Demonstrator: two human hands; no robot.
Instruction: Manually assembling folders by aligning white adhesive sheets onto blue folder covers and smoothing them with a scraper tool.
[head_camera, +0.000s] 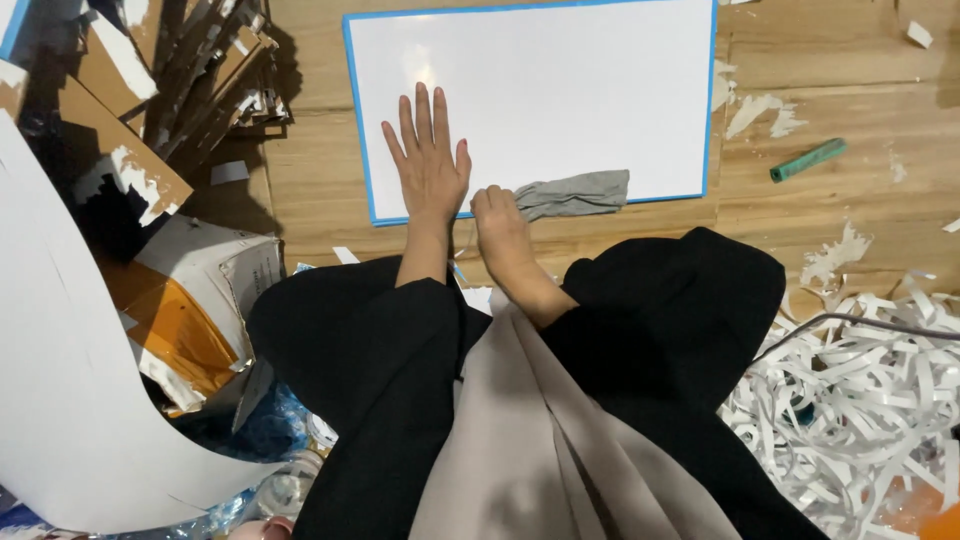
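Overhead view from the head camera of a person seated on a wooden floor (820, 90), black sleeves and a beige garment (530, 450) filling the lower centre. A white board with a blue edge (600, 70) lies flat on the floor directly ahead, its long sides running left to right.

The left hand (430, 165) rests palm down on the lower left part of the board, fingers (422, 110) extended and slightly spread, holding nothing; the wrist crosses the board's near blue edge. The right hand (502, 225) sits just beside it at the near edge, fingers curled closed around one end of a grey cloth (575, 193). The cloth trails to the right from that grip and lies bunched on the white surface, its lower margin along the blue edge.

To the right of the board, well apart from both hands, a green marker (808, 159) lies tilted on the floor among scattered white paper scraps (760, 112). A heap of white shredded paper strips (860, 400) occupies the lower right, with a thin dark cable (850, 320) lying across its top. At the left stand torn brown cardboard pieces (130, 150), a crushed white and orange box (200, 300), and a large curved white sheet (60, 400) that covers the lower left corner.
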